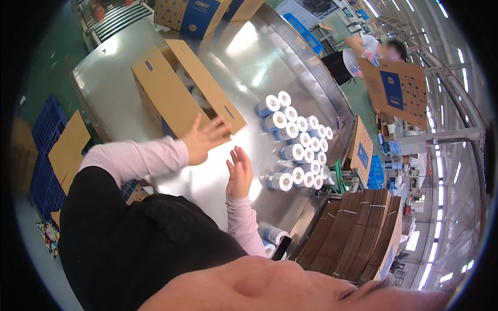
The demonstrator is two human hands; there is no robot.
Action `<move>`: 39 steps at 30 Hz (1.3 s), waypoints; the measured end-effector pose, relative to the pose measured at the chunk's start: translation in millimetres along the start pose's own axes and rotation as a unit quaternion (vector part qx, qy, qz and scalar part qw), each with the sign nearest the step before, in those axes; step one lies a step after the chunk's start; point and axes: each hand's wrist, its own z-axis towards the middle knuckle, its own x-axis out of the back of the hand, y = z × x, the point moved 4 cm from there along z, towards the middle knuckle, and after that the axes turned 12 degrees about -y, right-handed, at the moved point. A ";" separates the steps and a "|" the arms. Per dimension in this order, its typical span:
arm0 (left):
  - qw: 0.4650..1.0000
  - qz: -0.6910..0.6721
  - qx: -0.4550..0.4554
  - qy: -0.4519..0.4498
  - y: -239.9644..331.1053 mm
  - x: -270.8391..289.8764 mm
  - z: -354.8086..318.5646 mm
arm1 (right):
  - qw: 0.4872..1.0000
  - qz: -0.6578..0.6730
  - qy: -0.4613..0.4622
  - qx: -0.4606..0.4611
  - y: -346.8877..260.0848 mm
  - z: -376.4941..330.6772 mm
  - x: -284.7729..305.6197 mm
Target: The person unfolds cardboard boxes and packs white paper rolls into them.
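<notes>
An open brown cardboard carton [166, 93] stands on the metal table, its long flaps raised. Through the gap between the flaps some pale contents show, too dim to name. My left hand [205, 140], in a pink sleeve, is at the carton's near end, fingers spread and slightly blurred; whether it touches the cardboard I cannot tell. Just right of it, my right hand [239, 172] is raised over the table, fingers apart and a little bent, holding nothing. Farther right stand several white rolls [293, 152] in blue-printed wrapping, grouped close together.
The shiny metal table [228, 67] has a raised rim. More cartons [192, 18] stand at its far end, near a roller conveyor [116, 23]. Flattened cardboard [347, 233] is stacked at right. More rolls [275, 234] lie by my right forearm. Beyond the table, a person [358, 49] holds a cardboard sheet [397, 90].
</notes>
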 end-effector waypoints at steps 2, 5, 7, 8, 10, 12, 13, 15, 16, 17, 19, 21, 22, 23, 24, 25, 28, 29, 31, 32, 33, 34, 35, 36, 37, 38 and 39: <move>0.999 0.012 0.049 -0.015 -63.3 30.2 20.4 | 0.988 -0.152 -0.012 0.030 -3.2 2.5 -5.1; 0.960 0.066 0.272 0.031 -163.1 88.3 39.5 | 0.975 -0.219 -0.020 -0.017 -6.0 -6.7 -4.9; 0.874 0.142 0.438 0.155 -229.5 87.5 43.7 | 0.974 -0.224 -0.001 -0.047 0.1 -25.1 6.1; 0.868 0.102 0.459 0.157 -226.2 87.5 51.6 | 0.973 -0.222 0.039 -0.055 8.0 -44.6 24.2; 0.896 0.030 0.422 0.132 -201.9 56.5 55.0 | 0.966 -0.238 0.083 -0.059 16.1 -75.6 58.6; 0.957 -0.029 0.277 -0.080 -175.9 -28.7 54.9 | 0.925 -0.351 0.138 -0.047 -13.2 -101.2 98.5; 0.937 -0.080 0.226 -0.255 -140.0 -61.1 50.7 | 0.893 -0.410 0.186 -0.028 -33.8 -120.4 126.5; 0.890 -0.077 0.120 -0.433 -115.0 -178.6 -3.1 | 0.786 -0.575 0.216 0.071 -119.6 -137.6 157.5; 0.870 -0.067 0.083 -0.482 -77.8 -195.6 -34.1 | 0.709 -0.652 0.253 0.094 -167.5 -152.3 165.2; 0.840 -0.061 -0.015 -0.539 -53.6 -235.9 -60.2 | 0.638 -0.706 0.293 0.093 -215.8 -169.0 175.9; 0.844 -0.116 0.025 -0.523 -8.7 -250.2 -94.9 | 0.460 -0.804 0.368 0.078 -304.7 -221.9 194.3; 0.874 -0.213 0.092 -0.427 -20.7 -285.9 -94.4 | 0.275 -0.861 0.428 0.006 -371.8 -284.2 224.5; 0.882 -0.249 0.113 -0.382 -29.4 -284.6 -98.6 | 0.223 -0.839 0.490 -0.073 -394.0 -314.7 242.4; 0.886 -0.289 0.136 -0.336 -40.0 -284.6 -103.3 | 0.137 -0.808 0.547 -0.173 -408.7 -339.5 253.6; 0.873 -0.278 0.146 -0.374 -55.1 -301.3 -105.4 | 0.123 -0.739 0.594 -0.294 -420.9 -362.6 265.9; 0.871 -0.254 0.146 -0.394 -58.1 -299.8 -107.6 | 0.147 -0.708 0.591 -0.356 -425.7 -390.5 283.6; 0.872 -0.204 0.145 -0.422 -67.4 -293.5 -109.3 | 0.183 -0.649 0.578 -0.459 -416.2 -428.1 302.7; 0.876 -0.200 0.140 -0.416 -67.9 -293.4 -107.9 | 0.169 -0.660 0.578 -0.449 -410.5 -424.5 301.7; 0.876 -0.208 0.142 -0.412 -63.7 -297.0 -107.0 | 0.157 -0.696 0.551 -0.432 -406.4 -421.4 293.6; 0.871 -0.218 0.149 -0.414 -60.3 -300.4 -105.0 | 0.161 -0.720 0.525 -0.425 -403.9 -423.9 297.6; 0.867 -0.232 0.162 -0.410 -56.6 -300.5 -104.9 | 0.167 -0.746 0.497 -0.411 -402.7 -414.2 294.6; 0.866 -0.233 0.145 -0.417 -50.5 -301.2 -103.0 | 0.163 -0.780 0.466 -0.384 -401.0 -406.2 288.3; 0.866 -0.234 0.128 -0.424 -43.9 -302.3 -99.0 | 0.157 -0.813 0.433 -0.356 -397.7 -400.5 279.4; 0.864 -0.237 0.113 -0.430 -37.1 -302.9 -94.7 | 0.152 -0.844 0.398 -0.325 -394.2 -387.2 262.6; 0.866 -0.246 0.113 -0.420 -29.8 -301.2 -89.0 | 0.145 -0.871 0.366 -0.293 -388.4 -375.0 239.4; 0.869 -0.256 0.117 -0.408 -21.7 -291.5 -82.8 | 0.140 -0.896 0.333 -0.256 -379.7 -362.5 212.0; 0.871 -0.264 0.119 -0.398 -19.4 -283.5 -74.0 | 0.163 -0.897 0.336 -0.236 -375.0 -356.9 187.0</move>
